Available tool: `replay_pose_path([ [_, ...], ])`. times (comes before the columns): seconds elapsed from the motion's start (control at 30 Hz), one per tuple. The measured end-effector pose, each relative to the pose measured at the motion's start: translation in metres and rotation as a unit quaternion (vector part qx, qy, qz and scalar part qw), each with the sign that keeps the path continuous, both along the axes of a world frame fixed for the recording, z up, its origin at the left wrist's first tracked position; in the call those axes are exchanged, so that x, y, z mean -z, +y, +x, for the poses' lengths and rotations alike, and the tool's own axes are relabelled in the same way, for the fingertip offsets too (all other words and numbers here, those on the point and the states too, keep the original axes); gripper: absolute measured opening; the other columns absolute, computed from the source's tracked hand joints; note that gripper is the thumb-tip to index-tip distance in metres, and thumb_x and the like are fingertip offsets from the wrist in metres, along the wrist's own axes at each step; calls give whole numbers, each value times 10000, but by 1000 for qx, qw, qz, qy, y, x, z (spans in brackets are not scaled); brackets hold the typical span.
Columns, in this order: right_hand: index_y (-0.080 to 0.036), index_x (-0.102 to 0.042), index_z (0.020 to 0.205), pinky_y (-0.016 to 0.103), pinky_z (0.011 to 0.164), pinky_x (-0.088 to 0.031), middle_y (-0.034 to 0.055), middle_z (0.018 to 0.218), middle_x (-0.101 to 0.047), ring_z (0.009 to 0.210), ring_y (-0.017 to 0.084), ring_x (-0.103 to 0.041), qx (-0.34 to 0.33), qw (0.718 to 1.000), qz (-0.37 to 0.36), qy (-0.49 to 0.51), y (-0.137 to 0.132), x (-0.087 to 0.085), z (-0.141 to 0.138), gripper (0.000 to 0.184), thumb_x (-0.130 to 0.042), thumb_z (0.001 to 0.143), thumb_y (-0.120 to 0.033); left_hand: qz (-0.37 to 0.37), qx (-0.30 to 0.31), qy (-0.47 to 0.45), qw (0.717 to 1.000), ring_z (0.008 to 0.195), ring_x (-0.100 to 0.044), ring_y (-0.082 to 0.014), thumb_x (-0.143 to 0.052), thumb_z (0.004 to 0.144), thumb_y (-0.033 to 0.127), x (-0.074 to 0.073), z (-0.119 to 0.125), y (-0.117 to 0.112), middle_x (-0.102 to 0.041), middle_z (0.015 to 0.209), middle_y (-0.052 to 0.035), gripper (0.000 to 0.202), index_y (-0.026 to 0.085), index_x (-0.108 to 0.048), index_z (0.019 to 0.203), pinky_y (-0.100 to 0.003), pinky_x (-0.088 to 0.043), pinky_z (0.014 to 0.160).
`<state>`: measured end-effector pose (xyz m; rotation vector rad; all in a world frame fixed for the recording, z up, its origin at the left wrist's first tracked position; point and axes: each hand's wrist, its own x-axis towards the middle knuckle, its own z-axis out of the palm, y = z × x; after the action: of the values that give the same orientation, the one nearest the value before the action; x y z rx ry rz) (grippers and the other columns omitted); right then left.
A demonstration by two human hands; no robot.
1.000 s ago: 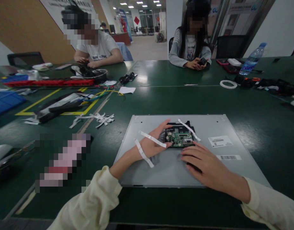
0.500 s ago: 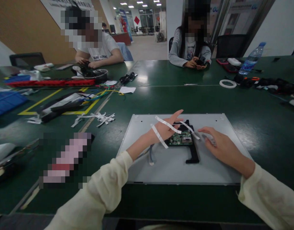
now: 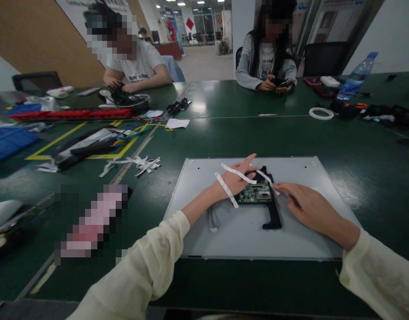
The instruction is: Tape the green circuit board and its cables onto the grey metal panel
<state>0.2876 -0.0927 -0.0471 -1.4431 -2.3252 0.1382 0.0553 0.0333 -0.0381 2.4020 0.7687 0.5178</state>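
My left hand [image 3: 236, 180] reaches over the circuit board with its fingers stretched out. White tape strips [image 3: 227, 190] lie across its back and wrist. Another strip [image 3: 264, 176] runs from its fingertips toward my right hand [image 3: 302, 204], whose fingertips are closed at that strip's free end. Below the hands, a green circuit board [image 3: 256, 194] sits in a black bracket [image 3: 275, 218] on a flat grey metal panel [image 3: 231, 242]. A grey ribbon cable [image 3: 212, 220] sticks out beside my left wrist. Part of the board is hidden under my left hand.
Cut white strips [image 3: 147, 165] lie left of the panel, near a blurred pink phone-like object [image 3: 97, 218]. A tape roll [image 3: 320, 114] and a water bottle [image 3: 355, 78] stand at the far right. Two people sit across the green table, cables and a blue bin [image 3: 11, 142] at left.
My right hand has moved left to the free end of the strip at my left fingertips. My left hand keeps its pose. The view has shifted slightly.
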Motion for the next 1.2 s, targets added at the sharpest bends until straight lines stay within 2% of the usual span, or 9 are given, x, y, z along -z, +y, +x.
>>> replay_pose_path([
  [0.27, -71, -504, 1258, 471, 1035, -389, 146, 1233, -586, 1147, 228, -549, -55, 989, 77, -114, -2, -2, -5, 417, -397, 857, -114, 29, 4, 35, 999, 1251, -479, -185, -374, 946, 284, -6, 2, -4, -580, 1286, -106, 574, 152, -112, 1440, -412, -310, 1068],
  [0.47, -65, -605, 1140, 446, 990, -436, 162, 1184, -612, 1085, 235, -590, -82, 979, 114, -148, -12, -7, -8, 345, -395, 866, -80, 48, -5, 81, 996, 1301, -425, -190, -327, 959, 332, -2, 4, -4, -502, 1367, -122, 561, 155, -109, 1445, -436, -241, 1098],
  [0.67, -65, -616, 1098, 430, 950, -475, 148, 1128, -643, 1007, 229, -626, -78, 980, 125, -132, -13, -10, -9, 323, -412, 850, -96, 44, -4, 85, 995, 1298, -430, -197, -316, 959, 352, -2, 4, -3, -515, 1352, -129, 569, 154, -100, 1447, -444, -258, 1088],
  [0.9, -104, -518, 1242, 416, 961, -485, 110, 1233, -593, 1123, 207, -569, -31, 994, 73, -74, -6, -7, -13, 386, -406, 874, -138, 55, -3, 84, 995, 1292, -436, -196, -317, 962, 359, -5, 3, -3, -512, 1352, -141, 556, 135, -127, 1433, -443, -262, 1085],
  [1.2, -113, -524, 1237, 404, 933, -509, 119, 1225, -599, 1116, 199, -580, -43, 994, 79, -55, -5, -5, -14, 401, -394, 858, -111, 59, -7, 88, 994, 1285, -447, -192, -312, 961, 382, -5, 3, -5, -503, 1360, -139, 560, 156, -126, 1438, -444, -242, 1088],
])
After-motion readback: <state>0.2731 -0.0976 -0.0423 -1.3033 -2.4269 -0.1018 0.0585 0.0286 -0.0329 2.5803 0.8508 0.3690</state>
